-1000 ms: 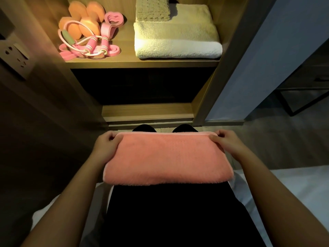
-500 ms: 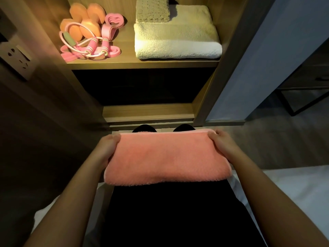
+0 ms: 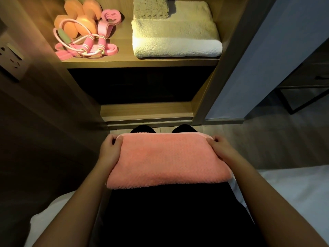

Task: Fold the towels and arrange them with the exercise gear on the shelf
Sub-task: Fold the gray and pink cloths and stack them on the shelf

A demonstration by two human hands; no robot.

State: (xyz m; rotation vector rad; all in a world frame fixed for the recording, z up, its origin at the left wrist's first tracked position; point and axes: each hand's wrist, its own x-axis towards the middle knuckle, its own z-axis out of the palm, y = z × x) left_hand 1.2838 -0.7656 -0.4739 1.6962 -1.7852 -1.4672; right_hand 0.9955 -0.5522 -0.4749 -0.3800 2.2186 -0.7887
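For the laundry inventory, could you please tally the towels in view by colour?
Pink: 1, the pink towel, gripped by the left hand and right hand.
Cream: 1, the cream towel, folded on the shelf.
Olive-grey: 1, the olive-grey towel, lying on the cream towel.
Total: 3

A wooden shelf unit (image 3: 142,62) stands straight ahead. Its upper shelf is lit by a warm yellow glow, and the compartment (image 3: 138,84) below is dark. On the left, a socket plate (image 3: 11,63) sits on a dim brown wall. To the right are a pale grey-blue wall (image 3: 267,59), a wood-look floor (image 3: 267,139) and a black metal frame (image 3: 302,98). A white bed (image 3: 293,193) fills the lower corners.
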